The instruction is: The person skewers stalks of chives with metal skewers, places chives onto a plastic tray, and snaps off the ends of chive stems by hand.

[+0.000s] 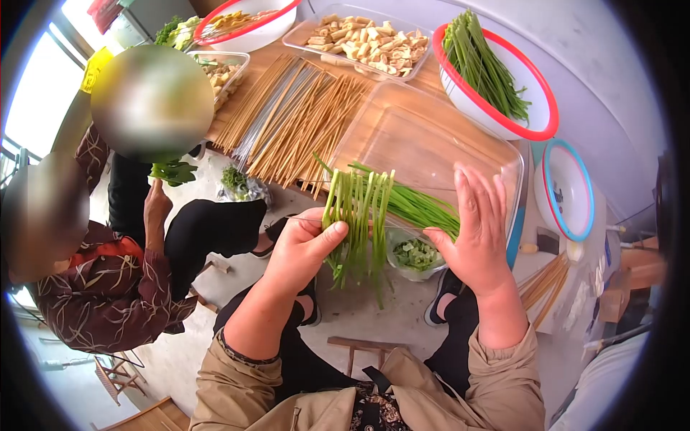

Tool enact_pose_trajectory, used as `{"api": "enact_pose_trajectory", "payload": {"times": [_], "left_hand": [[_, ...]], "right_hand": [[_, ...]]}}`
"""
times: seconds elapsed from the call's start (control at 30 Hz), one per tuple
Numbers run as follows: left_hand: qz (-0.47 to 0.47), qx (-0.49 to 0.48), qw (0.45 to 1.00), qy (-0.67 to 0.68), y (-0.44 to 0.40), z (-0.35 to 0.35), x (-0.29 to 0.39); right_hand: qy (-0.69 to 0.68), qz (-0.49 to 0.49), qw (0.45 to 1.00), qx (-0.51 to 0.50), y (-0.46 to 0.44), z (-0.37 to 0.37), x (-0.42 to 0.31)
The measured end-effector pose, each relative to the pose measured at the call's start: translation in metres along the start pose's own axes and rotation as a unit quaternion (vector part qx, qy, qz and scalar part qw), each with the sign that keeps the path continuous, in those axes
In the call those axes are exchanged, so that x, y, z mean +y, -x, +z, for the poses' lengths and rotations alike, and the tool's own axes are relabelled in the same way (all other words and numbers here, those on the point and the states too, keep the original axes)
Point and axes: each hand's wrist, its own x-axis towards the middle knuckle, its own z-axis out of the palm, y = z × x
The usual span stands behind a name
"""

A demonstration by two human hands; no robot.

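A row of cut green chives (pixel 359 205) hangs side by side on thin skewers in front of me. My left hand (pixel 305 241) is closed at the left end of the row, thumb and fingers pinching it. My right hand (pixel 474 230) is open, with its fingers stretched up and its palm beside the right-hand ends of the skewers. Whether it touches them, I cannot tell. Behind the row, a loose bunch of chives (pixel 420 207) lies at the near edge of a clear plastic tray (pixel 424 118).
Wooden skewers (pixel 309 122) and thin metal ones (pixel 269 108) cover the table's middle. Beyond stand a tub of cut pale pieces (pixel 366 43) and a red-rimmed bowl (pixel 550 118) of chives. Below is a bowl of green scraps (pixel 417 255). A co-worker (pixel 108 287) holding greens sits left.
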Motion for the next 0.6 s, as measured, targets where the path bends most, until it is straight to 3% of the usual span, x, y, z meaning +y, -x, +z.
{"api": "enact_pose_trajectory", "payload": {"times": [0.2, 0.27, 0.3, 0.37, 0.4, 0.47, 0.5, 0.57, 0.6], "left_hand": [[-0.011, -0.015, 1.000, -0.021, -0.002, -0.007, 0.001], [-0.021, 0.003, 1.000, 0.008, 0.000, -0.004, 0.007], [-0.021, 0.003, 1.000, 0.008, -0.001, -0.005, 0.007], [-0.027, -0.015, 0.997, 0.065, -0.001, -0.009, 0.007], [-0.025, -0.017, 0.997, 0.065, -0.002, -0.008, 0.006], [-0.001, -0.016, 1.000, 0.001, -0.003, -0.008, 0.003], [0.000, -0.017, 1.000, 0.002, -0.004, -0.008, 0.003], [0.012, -0.071, 0.994, 0.081, -0.005, -0.008, 0.004], [0.015, -0.071, 0.994, 0.081, -0.005, -0.007, 0.002]], "right_hand": [[-0.104, 0.079, 0.975, -0.178, 0.007, -0.010, 0.011], [-0.258, 0.173, 0.901, -0.304, 0.006, -0.019, 0.011], [-0.258, 0.173, 0.901, -0.304, 0.006, -0.022, 0.014], [-0.386, 0.175, 0.820, -0.384, 0.008, -0.027, 0.017], [-0.385, 0.174, 0.822, -0.382, 0.008, -0.029, 0.017], [-0.494, 0.197, 0.748, -0.397, 0.011, -0.031, 0.017], [-0.493, 0.197, 0.749, -0.397, 0.016, -0.028, 0.020], [-0.655, 0.196, 0.659, -0.314, 0.028, -0.021, 0.030], [-0.654, 0.194, 0.660, -0.315, 0.030, -0.023, 0.032]]}}
